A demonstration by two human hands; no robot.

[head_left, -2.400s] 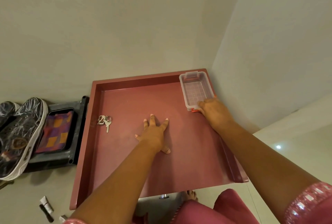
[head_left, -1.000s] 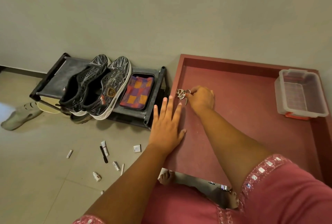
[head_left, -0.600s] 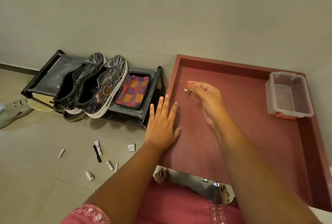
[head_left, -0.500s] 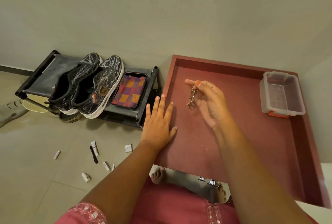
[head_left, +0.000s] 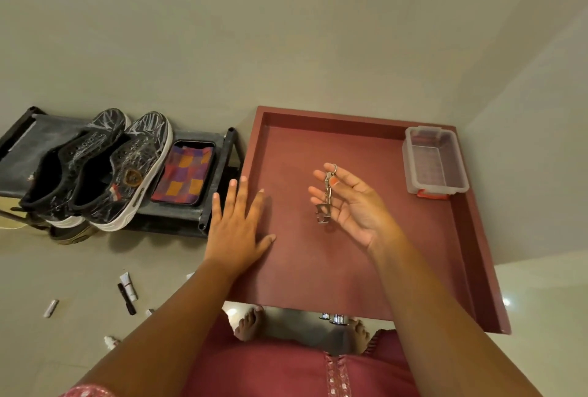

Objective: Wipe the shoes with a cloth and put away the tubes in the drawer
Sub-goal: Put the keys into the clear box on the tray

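Right now my right hand (head_left: 350, 202) hangs above the middle of the open red drawer (head_left: 471, 237), palm turned up and leftward, with a bunch of keys (head_left: 325, 202) pinched between thumb and forefinger. The ring sits at my fingertips and the keys dangle below it, clear of the drawer floor; my other fingers are spread loosely. My left hand (head_left: 237, 225) lies flat with straight fingers over the drawer's left wall, holding nothing.

Down on the floor to my left, well apart from both hands, lie the tubes (head_left: 128, 285): a white one and a thin black one side by side near my left forearm, another small white one (head_left: 51, 308) farther left, and one more (head_left: 111, 341) partly hidden by my arm. None is in the drawer.

Beside the drawer's left wall stands a low black rack (head_left: 219, 180) with the pair of black shoes (head_left: 105, 170) on it, white soles toward me. Just right of them, a folded checked cloth (head_left: 186, 178) lies in a black tray. A clear plastic box (head_left: 434, 161) sits in the drawer's far right corner, away from my fingers.
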